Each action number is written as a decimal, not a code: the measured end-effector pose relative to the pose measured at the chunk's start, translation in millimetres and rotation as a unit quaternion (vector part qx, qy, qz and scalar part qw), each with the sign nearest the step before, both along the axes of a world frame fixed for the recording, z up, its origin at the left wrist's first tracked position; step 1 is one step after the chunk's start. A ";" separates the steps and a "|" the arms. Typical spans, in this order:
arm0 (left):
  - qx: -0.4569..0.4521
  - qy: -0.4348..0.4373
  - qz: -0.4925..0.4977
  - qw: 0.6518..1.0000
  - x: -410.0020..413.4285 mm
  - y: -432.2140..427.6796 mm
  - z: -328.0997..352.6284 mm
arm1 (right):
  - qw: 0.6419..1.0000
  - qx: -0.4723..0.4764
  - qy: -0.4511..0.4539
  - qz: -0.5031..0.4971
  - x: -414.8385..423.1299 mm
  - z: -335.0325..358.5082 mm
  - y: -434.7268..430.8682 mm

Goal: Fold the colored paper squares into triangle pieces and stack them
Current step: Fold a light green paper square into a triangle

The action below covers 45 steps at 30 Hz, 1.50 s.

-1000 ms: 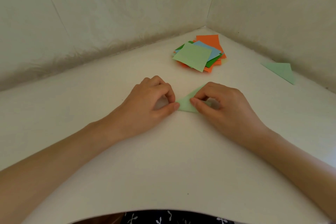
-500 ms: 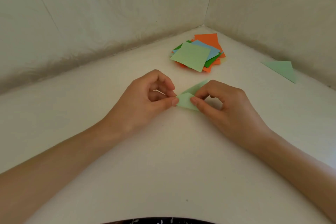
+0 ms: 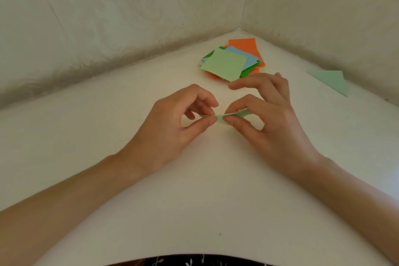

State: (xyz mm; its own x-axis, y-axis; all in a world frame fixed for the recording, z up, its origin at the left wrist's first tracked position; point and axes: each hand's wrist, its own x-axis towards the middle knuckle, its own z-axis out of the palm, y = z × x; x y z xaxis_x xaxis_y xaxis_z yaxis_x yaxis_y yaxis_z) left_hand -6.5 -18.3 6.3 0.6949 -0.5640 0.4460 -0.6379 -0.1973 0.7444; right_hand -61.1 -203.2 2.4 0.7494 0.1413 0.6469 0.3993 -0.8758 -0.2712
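A small folded light-green paper piece [image 3: 220, 118] is held just above the white table, seen almost edge-on. My left hand [image 3: 172, 127] pinches its left end between thumb and forefinger. My right hand [image 3: 267, 121] pinches its right part between thumb and forefinger, with the other fingers spread upward. Behind the hands lies a loose pile of paper squares [image 3: 232, 60]: a light-green one on top, blue, dark green and orange beneath. A finished light-green triangle [image 3: 330, 81] lies flat at the far right near the wall.
The white table [image 3: 207, 190] fits into a corner between two pale patterned walls [image 3: 129, 11]. The pile sits close to that corner. My dark patterned clothing [image 3: 194, 261] shows at the bottom edge.
The green piece went from lying pressed on the table to being lifted between both hands. My right hand's outer fingers have spread open and risen.
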 end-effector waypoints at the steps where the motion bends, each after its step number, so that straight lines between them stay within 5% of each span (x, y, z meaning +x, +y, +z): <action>1: 0.014 -0.017 0.000 1.000 0.9 -0.1 -0.4 | 1.000 -0.002 -0.005 0.000 -0.2 0.6 0.2; 11: 0.111 -0.088 0.039 0.989 1.7 -2.0 -6.2 | 0.999 0.026 -0.033 -0.004 -1.5 3.8 -0.1; 15: -0.007 0.098 0.016 0.995 -1.7 -4.9 1.3 | 0.955 0.296 0.006 -0.024 -9.0 16.5 -3.7; 18: -0.084 0.197 -0.027 0.976 -6.6 -10.1 7.0 | 0.873 0.439 0.198 0.077 -9.2 19.4 -0.7; 20: -0.103 0.218 -0.051 0.969 -10.9 -13.4 6.4 | 0.843 0.439 0.279 0.138 -8.7 15.8 6.3; 28: -0.096 0.242 -0.107 0.960 -17.0 -15.7 1.8 | 0.824 0.419 0.313 0.217 -11.9 17.3 8.5; 35: -0.118 0.274 -0.097 0.950 -20.5 -20.3 5.7 | 0.848 0.413 0.277 0.184 -12.0 15.7 9.2; 45: -0.157 0.296 -0.036 0.942 -10.8 -9.8 2.4 | 0.830 0.513 0.195 0.099 -2.3 7.8 -5.5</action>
State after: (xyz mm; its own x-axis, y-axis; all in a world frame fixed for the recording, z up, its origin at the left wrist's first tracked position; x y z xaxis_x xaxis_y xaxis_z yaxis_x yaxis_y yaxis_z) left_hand -17.3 -28.1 8.7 0.8392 -0.5240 0.1456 -0.0971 0.1190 0.9881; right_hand -63.4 -208.8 10.2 0.9581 -0.1885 0.2157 0.2137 -0.0311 -0.9764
